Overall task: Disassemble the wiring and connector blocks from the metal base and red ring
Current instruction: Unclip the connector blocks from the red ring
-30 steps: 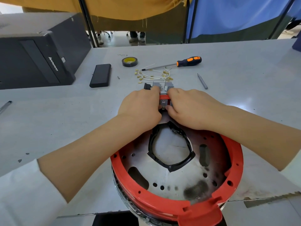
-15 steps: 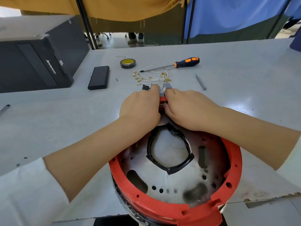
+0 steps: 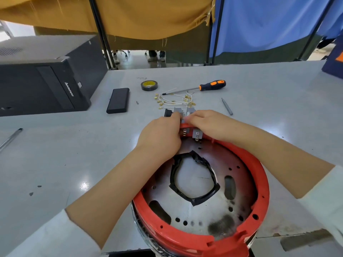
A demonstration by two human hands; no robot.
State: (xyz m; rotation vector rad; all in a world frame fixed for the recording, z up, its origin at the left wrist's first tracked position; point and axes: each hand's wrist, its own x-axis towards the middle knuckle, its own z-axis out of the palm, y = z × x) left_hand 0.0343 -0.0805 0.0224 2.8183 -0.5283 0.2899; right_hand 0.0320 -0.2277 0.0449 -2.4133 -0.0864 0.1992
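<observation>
- Red ring (image 3: 259, 175) sits nearest, at the table's front edge, around the metal base (image 3: 209, 210) — a drilled plate with slots, scorch marks and a black-taped centre opening (image 3: 193, 179).
- Both forearms reach over the ring to its far rim, where the work is.
- Left hand (image 3: 160, 134) is curled over the rim's far-left part, fingers closed down onto something there; what exactly they pinch is hidden under the knuckles.
- Right hand (image 3: 206, 123) lies across the rim, fingers bent and pressing on the outer side of the grey connector blocks (image 3: 196, 135) still seated in the ring; their metal tabs point inward over the plate.
- Step in hand, as I judge it: freeing the blocks from the rim, since no wire shows on their tabs.
- Next move likely calls for squeezing the block's retaining clips and pushing it out through its slot — evenly, so the plastic rim does not crack and the tabs do not bend.
- Just beyond the hands, loose grey and black blocks (image 3: 168, 113) lie on the table.
- Farther on, white wires with brass terminals (image 3: 174, 102) are spread out, well clear of the ring.
- Beyond them lie a screwdriver (image 3: 211, 85) and a tape roll (image 3: 149, 85).
</observation>
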